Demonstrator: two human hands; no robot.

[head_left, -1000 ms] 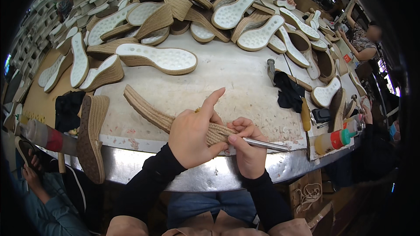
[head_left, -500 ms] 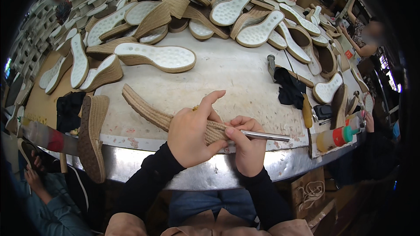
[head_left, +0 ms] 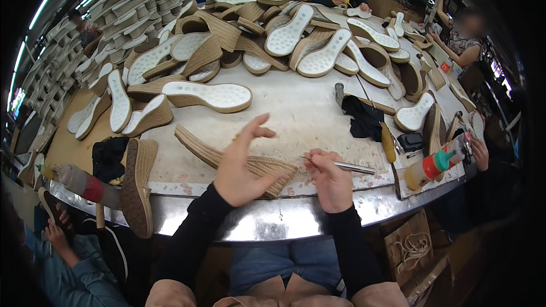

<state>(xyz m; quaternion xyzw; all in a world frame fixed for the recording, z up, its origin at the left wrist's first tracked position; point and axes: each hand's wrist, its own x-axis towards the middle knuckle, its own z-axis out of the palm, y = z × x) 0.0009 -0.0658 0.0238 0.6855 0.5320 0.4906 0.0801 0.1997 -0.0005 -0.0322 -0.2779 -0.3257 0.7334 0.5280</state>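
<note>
Under L fingers (head_left: 261, 185), tan wedge sole (head_left: 272, 166) lies nr R fingers (head_left: 326, 162).

Tan braided wedge sole (head_left: 196, 146): middle hidden behind the left hand (head_left: 235, 177).
Slim silver metal tool (head_left: 357, 167): partly covered by the right hand (head_left: 333, 182).
Co-worker's blue-green sleeve (head_left: 94, 276): cut off by the lower edge.

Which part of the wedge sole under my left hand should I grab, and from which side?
Probably pinch the wedge sole by its slim upper-left end, coming from the left: that stretch is narrow and uncovered, while the thick end lies near the thin tip of the metal tool in your right hand.
</note>
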